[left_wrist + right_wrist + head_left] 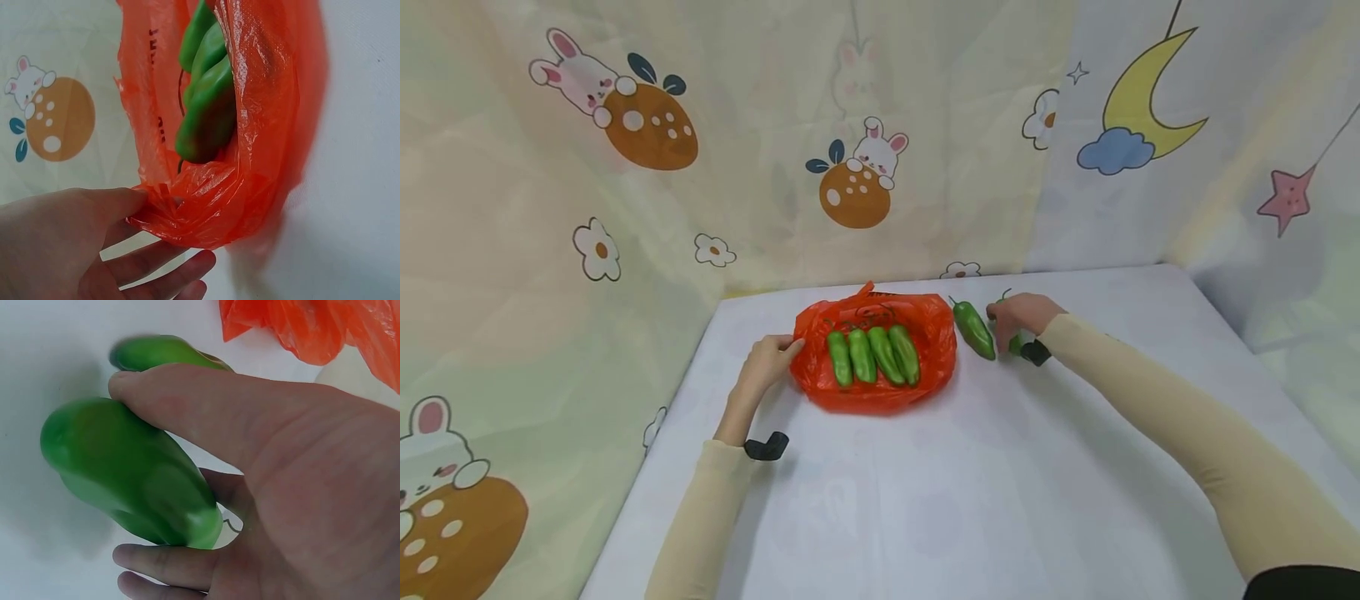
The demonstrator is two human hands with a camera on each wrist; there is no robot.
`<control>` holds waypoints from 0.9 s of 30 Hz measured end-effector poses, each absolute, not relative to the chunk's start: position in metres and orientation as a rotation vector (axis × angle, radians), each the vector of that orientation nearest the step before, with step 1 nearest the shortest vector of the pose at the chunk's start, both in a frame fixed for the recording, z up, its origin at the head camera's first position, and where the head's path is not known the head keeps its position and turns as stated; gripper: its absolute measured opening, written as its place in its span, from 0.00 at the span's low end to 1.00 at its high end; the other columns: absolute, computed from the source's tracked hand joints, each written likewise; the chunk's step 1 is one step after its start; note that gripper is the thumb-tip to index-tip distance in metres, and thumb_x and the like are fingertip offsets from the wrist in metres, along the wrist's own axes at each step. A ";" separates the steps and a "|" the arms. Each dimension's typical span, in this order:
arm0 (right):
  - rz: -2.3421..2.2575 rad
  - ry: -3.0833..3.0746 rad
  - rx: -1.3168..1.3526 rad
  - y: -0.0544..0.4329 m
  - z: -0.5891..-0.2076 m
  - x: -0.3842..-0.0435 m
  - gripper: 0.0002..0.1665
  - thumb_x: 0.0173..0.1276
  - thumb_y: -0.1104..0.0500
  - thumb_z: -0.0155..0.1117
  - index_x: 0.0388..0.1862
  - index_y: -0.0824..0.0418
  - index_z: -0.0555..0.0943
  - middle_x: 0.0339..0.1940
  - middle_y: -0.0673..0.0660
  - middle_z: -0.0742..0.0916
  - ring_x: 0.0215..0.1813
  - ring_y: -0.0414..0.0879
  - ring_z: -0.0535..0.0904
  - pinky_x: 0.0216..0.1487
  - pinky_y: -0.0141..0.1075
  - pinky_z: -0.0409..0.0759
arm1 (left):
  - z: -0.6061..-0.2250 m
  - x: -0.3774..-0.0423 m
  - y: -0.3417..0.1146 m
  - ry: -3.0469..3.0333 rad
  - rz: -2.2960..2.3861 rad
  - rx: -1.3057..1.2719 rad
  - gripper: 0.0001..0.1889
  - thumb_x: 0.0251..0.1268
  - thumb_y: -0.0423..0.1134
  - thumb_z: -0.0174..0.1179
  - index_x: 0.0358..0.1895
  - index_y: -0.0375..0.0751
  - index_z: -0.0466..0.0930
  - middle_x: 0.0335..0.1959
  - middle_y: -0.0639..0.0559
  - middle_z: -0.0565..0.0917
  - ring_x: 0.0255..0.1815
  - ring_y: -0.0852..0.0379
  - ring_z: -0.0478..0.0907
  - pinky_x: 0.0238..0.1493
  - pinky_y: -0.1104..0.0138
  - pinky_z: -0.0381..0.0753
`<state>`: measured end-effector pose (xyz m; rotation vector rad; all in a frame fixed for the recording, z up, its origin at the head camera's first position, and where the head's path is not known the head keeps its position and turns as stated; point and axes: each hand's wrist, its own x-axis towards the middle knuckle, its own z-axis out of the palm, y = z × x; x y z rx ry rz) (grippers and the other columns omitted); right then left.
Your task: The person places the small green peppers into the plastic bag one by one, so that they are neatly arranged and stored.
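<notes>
Backdrop: pale curtains [775, 125] printed with rabbits, flowers, a moon and a star hang round a white worktop [925, 500].
Head view, bag: an orange plastic bag [934, 333] lies spread near the far edge of the worktop, with four green peppers [872, 356] lined up side by side in its opening.
Head view, left hand: the left hand [766, 360] touches the bag's left edge.
Head view, right hand: the right hand [1024, 317] lies just right of the bag, over one pepper; a loose pepper [973, 329] lies on the worktop between that hand and the bag.
Left wrist view: the left hand [75, 244] pinches a gathered fold of the bag [187, 209] between thumb and fingers, a narrow grip on plastic; the peppers [206, 106] show inside the mouth (held open, by the look of it).
Right wrist view: the right hand [262, 481] curls thumb and fingers round the held pepper [131, 475], which lies against the worktop; the loose pepper [156, 351] sits just beyond the thumb, and a corner of the bag [312, 325] shows above.
Step in hand: judging by this, gathering loose peppers into the bag, four in and two still out.
Next move calls for: lifting the held pepper clear of its neighbour and carrying it left to the opening, while the left hand keeps the mouth open.
</notes>
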<state>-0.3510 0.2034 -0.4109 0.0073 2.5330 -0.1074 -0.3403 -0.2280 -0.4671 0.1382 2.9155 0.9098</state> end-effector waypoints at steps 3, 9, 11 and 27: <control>-0.099 2.502 0.028 0.203 -0.411 -0.350 0.50 0.59 0.51 0.76 0.77 0.57 0.63 0.70 0.63 0.74 0.63 0.58 0.70 0.66 0.57 0.74 | -0.470 -0.337 -0.230 2.914 0.908 0.140 0.21 0.77 0.49 0.53 0.58 0.37 0.83 0.37 0.43 0.86 0.39 0.49 0.76 0.40 0.62 0.74; -0.023 2.506 -0.018 0.209 -0.411 -0.352 0.49 0.57 0.49 0.77 0.75 0.55 0.66 0.67 0.62 0.77 0.62 0.56 0.72 0.65 0.57 0.75 | -0.474 -0.336 -0.230 2.903 0.903 0.143 0.21 0.76 0.49 0.53 0.57 0.38 0.84 0.32 0.46 0.84 0.35 0.51 0.76 0.35 0.65 0.71; -0.005 2.534 -0.044 0.212 -0.406 -0.355 0.48 0.57 0.48 0.77 0.74 0.55 0.67 0.66 0.62 0.78 0.62 0.56 0.73 0.63 0.57 0.75 | -0.470 -0.339 -0.229 2.911 0.906 0.145 0.21 0.77 0.50 0.53 0.58 0.38 0.83 0.32 0.46 0.84 0.35 0.51 0.75 0.34 0.65 0.71; -0.010 2.587 -0.175 0.210 -0.371 -0.348 0.43 0.59 0.45 0.74 0.71 0.52 0.70 0.64 0.60 0.79 0.62 0.57 0.74 0.60 0.56 0.76 | -0.468 -0.340 -0.228 2.899 0.924 0.137 0.22 0.76 0.49 0.53 0.59 0.36 0.82 0.36 0.44 0.86 0.36 0.51 0.76 0.37 0.64 0.74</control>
